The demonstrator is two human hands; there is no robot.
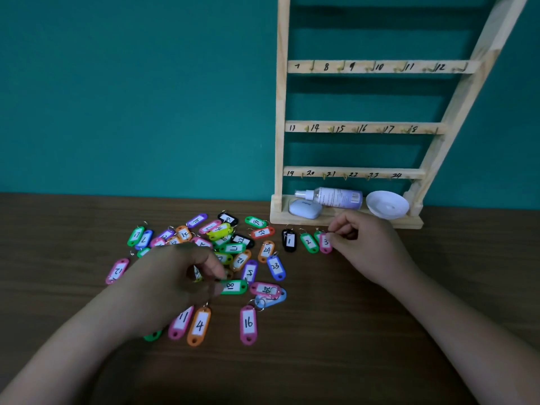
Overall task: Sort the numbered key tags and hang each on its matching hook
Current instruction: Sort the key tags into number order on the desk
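Your right hand (360, 244) pinches the pink plastic key tag marked 3 (325, 244) between thumb and forefinger. It lies on the brown wooden table (365, 331) beside the green tag marked 2 (309, 243) and the black tag marked 1 (289, 241), just before the pale wooden hook rack (344, 222). Your left hand (175, 277) curls over the loose pile, fingertips at the green tag marked 18 (235, 287); I cannot tell whether they grip it.

A brown wooden table (350, 331) meets a teal wall (131, 97). At the back right a clear spray bottle (336, 197) with a pale label lies on its side, nozzle to the left, just behind a pale rounded case (304, 208). Beside the bottle's right end, a white dish (387, 203) sits tilted.
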